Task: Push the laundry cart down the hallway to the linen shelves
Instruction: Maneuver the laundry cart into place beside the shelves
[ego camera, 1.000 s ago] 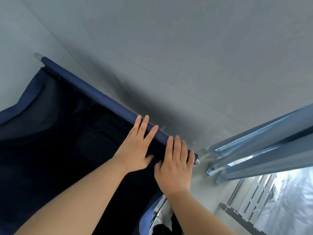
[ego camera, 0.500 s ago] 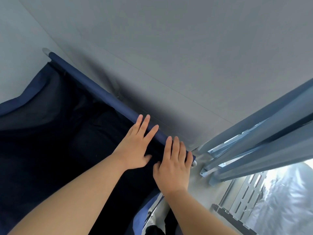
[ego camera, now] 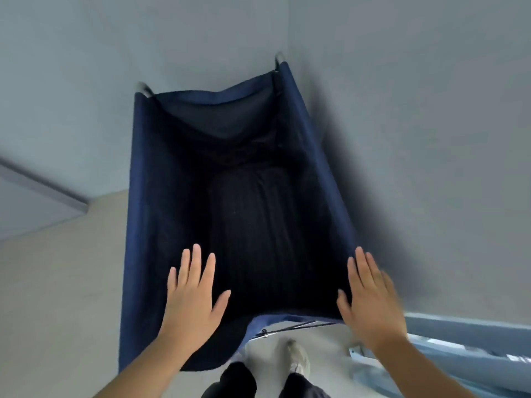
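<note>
laundry cart (ego camera: 143, 225): navy blue fabric, near-black inside, faint vertical ribbing | rail ends (ego camera: 280, 57) at 12 o'clock: silver-grey | walls (ego camera: 416, 110): plain grey | floor (ego camera: 57, 282) at 8 o'clock: beige | shoe (ego camera: 298, 357) at 6 o'clock: off-white | trousers (ego camera: 238, 380): black

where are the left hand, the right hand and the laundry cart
left hand (ego camera: 191, 304), head view, back of the hand
right hand (ego camera: 372, 307), head view, back of the hand
laundry cart (ego camera: 143, 173), head view, blue fabric left side
</note>
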{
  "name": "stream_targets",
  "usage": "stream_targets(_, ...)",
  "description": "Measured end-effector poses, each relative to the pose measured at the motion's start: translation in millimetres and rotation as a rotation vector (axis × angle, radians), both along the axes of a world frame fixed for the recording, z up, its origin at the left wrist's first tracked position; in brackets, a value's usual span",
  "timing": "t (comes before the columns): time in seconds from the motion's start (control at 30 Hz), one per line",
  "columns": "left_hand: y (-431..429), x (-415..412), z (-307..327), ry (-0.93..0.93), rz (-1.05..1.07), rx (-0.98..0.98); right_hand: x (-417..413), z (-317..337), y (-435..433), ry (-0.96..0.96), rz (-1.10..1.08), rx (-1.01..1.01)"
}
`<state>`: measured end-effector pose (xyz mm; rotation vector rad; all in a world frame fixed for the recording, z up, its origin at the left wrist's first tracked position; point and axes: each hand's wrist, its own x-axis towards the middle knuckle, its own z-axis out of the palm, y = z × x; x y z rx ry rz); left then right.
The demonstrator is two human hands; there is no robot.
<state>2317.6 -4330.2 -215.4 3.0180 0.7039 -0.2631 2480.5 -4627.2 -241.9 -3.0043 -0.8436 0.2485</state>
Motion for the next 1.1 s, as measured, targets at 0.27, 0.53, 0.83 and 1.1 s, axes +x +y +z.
stream_targets(0.27, 22.8, -110.1, -0.2, 0.024, 0.570, -0.002, 2.0, -6.6, 8.6, -0.071, 0.099, 0.049)
stream_targets(0.53, 36.3, -117.1, -29.2, -0.171, 0.678, -0.159, 13.0, -9.3, 17.6, -0.060, 0.094, 0.043)
stream_targets(0.83, 58.3, -99.9, -42.6, -0.130, 0.656, -0.142, 43.3, -17.4, 37.4, -0.102, 0.131, 0.070)
stream_targets(1.1, 64.1, -89.3, -41.7, -0.110, 0.630, -0.123, 55.2, -14.6, 48.1, -0.066, 0.103, 0.087)
